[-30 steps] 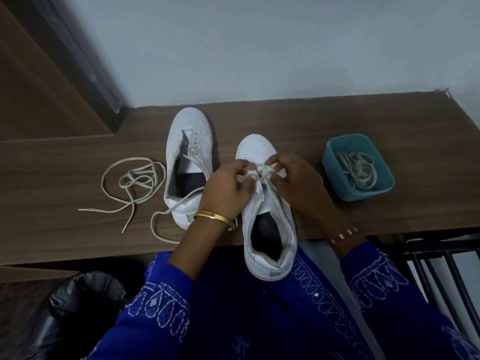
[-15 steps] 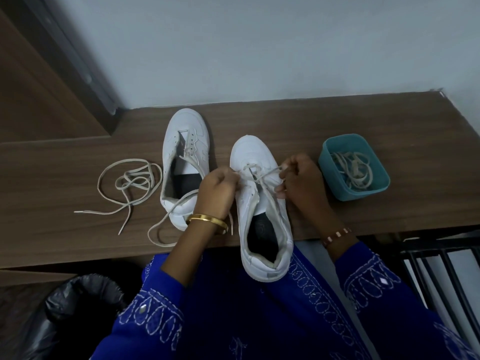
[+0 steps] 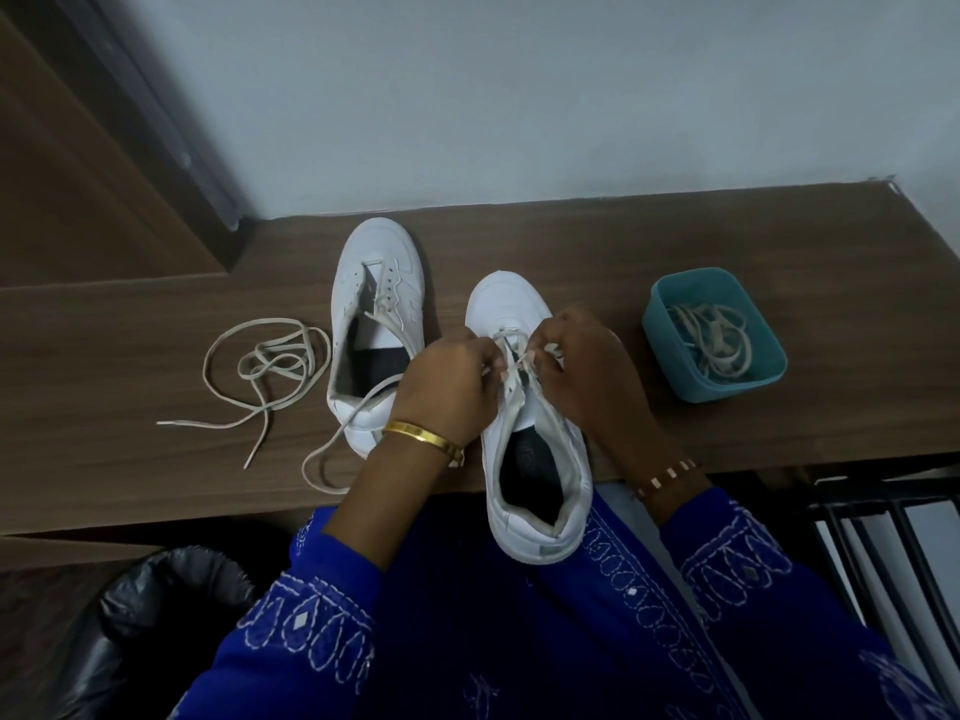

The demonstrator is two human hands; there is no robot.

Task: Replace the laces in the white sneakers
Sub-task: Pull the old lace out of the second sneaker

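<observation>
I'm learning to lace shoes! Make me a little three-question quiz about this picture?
1. True or false: both hands, the left hand and the right hand, pinch the lace over the near sneaker.
2. What holds the bundle of laces on the right? A) teal tub B) black bag C) the far sneaker
3. Fill in: a loose lace lies on the wooden ____, left of the far sneaker.

Key: 1 true; 2 A, the teal tub; 3 table.
</observation>
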